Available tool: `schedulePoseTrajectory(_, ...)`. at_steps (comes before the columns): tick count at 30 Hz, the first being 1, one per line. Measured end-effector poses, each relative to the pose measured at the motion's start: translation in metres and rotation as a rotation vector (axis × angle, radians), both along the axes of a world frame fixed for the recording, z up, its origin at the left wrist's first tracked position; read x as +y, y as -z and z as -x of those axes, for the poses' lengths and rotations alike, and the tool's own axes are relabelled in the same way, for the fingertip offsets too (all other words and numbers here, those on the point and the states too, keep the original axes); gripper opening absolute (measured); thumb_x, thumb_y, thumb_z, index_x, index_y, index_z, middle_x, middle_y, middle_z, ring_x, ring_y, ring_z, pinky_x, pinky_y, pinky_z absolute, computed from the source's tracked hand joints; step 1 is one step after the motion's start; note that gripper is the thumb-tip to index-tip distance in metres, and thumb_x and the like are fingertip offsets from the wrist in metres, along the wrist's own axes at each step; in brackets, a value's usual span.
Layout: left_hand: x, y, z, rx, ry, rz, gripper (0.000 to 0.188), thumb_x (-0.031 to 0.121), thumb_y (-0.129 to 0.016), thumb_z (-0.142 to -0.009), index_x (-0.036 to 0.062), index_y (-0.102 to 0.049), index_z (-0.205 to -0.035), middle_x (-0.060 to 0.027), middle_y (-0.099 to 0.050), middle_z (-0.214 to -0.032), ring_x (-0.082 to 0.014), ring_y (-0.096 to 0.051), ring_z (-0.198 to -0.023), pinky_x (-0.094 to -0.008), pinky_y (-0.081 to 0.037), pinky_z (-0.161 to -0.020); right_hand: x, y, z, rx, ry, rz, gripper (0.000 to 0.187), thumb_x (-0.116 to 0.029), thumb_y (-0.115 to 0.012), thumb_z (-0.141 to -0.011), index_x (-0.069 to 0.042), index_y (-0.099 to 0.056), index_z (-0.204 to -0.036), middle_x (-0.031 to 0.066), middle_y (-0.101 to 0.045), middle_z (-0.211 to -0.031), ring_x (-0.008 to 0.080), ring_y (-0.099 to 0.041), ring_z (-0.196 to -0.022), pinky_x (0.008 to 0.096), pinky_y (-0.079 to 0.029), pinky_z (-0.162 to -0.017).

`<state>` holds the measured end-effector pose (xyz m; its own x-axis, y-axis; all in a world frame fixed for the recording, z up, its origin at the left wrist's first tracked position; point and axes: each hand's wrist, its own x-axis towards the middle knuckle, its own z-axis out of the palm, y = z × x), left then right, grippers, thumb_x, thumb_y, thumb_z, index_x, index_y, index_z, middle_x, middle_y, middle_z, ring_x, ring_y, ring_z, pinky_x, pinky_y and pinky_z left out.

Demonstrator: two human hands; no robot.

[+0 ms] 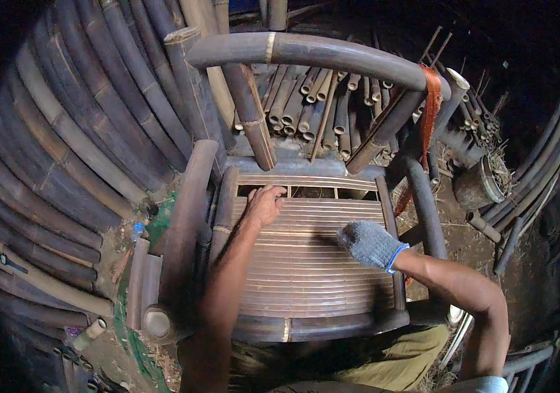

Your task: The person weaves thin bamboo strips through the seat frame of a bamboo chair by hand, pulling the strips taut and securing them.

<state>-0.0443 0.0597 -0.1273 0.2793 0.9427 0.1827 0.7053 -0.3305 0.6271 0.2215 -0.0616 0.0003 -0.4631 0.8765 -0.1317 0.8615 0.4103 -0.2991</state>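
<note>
A dark bamboo chair stands before me, its seat (312,275) laid with thin bamboo slats running left to right. Toward the back of the seat is an open gap, with a few slats beyond it. My bare left hand (267,204) is at the gap's left end, fingers bent and closed on the edge of a bamboo slat (332,202). Over the seat's right half is my right hand (368,243), in a grey knit glove with a blue cuff. It is closed; whatever its fingers hold is hidden. The curved top rail (332,54) has an orange strip (431,105) tied on its right.
Thick bamboo poles (90,118) lean along the left side. Cut bamboo tubes (306,105) lie stacked behind the chair. A bucket (478,183) with scraps stands at the right, near more poles (548,157). Green netting (132,327) lies on the ground at the left.
</note>
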Motion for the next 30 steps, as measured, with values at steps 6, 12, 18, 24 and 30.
schedulePoseTrajectory(6,-0.010,-0.011,-0.022,0.053,-0.055,0.065,0.033,0.028,-0.066,-0.083,0.0131,-0.067,-0.113,-0.0142,-0.059,-0.121,-0.0317,-0.051,-0.119,-0.0477,-0.033,-0.102,-0.014,0.000,-0.011,0.188,0.121,-0.128,0.025,-0.021,-0.051,-0.094,0.000,-0.064,-0.093,0.0248,-0.064,-0.087,0.0413,-0.063,-0.085,0.0478,-0.050,-0.076)
schedulePoseTrajectory(12,-0.001,-0.014,-0.046,0.101,-0.073,0.015,0.031,0.036,-0.071,-0.080,0.0139,-0.072,-0.102,-0.0109,-0.060,-0.112,-0.0305,-0.054,-0.113,-0.0469,-0.042,-0.093,-0.046,-0.083,-0.027,0.716,0.245,-0.243,0.029,-0.021,-0.045,-0.102,0.003,-0.060,-0.106,0.0125,-0.061,-0.094,0.0222,-0.059,-0.089,0.0340,-0.047,-0.086)
schedulePoseTrajectory(18,0.031,0.014,-0.021,-0.501,-0.104,0.122,0.019,0.023,-0.064,-0.089,0.0046,-0.067,-0.094,-0.0096,-0.066,-0.091,-0.0219,-0.065,-0.087,-0.0363,-0.051,-0.080,-0.046,-0.155,-0.048,0.998,0.236,-0.094,0.033,-0.027,-0.046,-0.100,0.001,-0.064,-0.096,0.0105,-0.065,-0.102,0.0177,-0.060,-0.093,0.0317,-0.046,-0.090)
schedulePoseTrajectory(24,0.003,-0.065,-0.049,-1.186,0.028,0.199,0.016,0.016,-0.058,-0.097,0.0009,-0.062,-0.099,-0.0060,-0.066,-0.085,-0.0128,-0.063,-0.072,-0.0269,-0.054,-0.069,0.013,-0.166,-0.062,1.379,0.064,-0.065,0.032,-0.026,-0.045,-0.100,0.001,-0.060,-0.092,0.0180,-0.063,-0.118,0.0225,-0.062,-0.106,0.0357,-0.045,-0.099)
schedulePoseTrajectory(30,-0.030,-0.061,-0.029,-1.235,-0.139,0.157,0.019,0.020,-0.061,-0.096,0.0015,-0.063,-0.103,-0.0047,-0.065,-0.087,-0.0105,-0.061,-0.073,-0.0248,-0.053,-0.070,0.087,-0.178,-0.035,1.344,0.184,-0.633,0.028,-0.023,-0.048,-0.099,-0.001,-0.059,-0.111,0.0159,-0.063,-0.106,0.0224,-0.061,-0.092,0.0415,-0.053,-0.083)
